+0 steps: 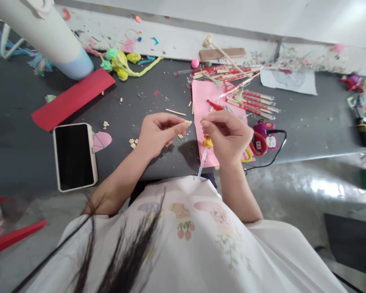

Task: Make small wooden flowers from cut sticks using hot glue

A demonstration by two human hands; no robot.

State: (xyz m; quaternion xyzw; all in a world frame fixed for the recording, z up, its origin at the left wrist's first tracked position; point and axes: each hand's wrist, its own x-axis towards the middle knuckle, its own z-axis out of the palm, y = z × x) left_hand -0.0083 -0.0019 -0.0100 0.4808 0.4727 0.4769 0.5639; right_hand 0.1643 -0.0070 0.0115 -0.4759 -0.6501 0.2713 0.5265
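Observation:
My left hand [158,132] hovers over the dark table [18,138], its thumb and fingers pinched on a small pale wooden piece [187,122]. Just to its right, my right hand [227,136] is closed around a thin clear stick [202,162] with a yellow lump [208,143] on it; the stick points down toward my lap. Both hands sit above the lower edge of a pink paper sheet [201,97]. Small wooden bits [133,142] lie on the table by my left hand.
A phone [75,156] lies face up at the left, beside a red paper strip [73,99]. Several red-wrapped sticks [250,99] lie behind the pink sheet. A purple glue gun [264,136] with a black cord rests at the right. Yellow and green twisted shapes [123,63] lie further back.

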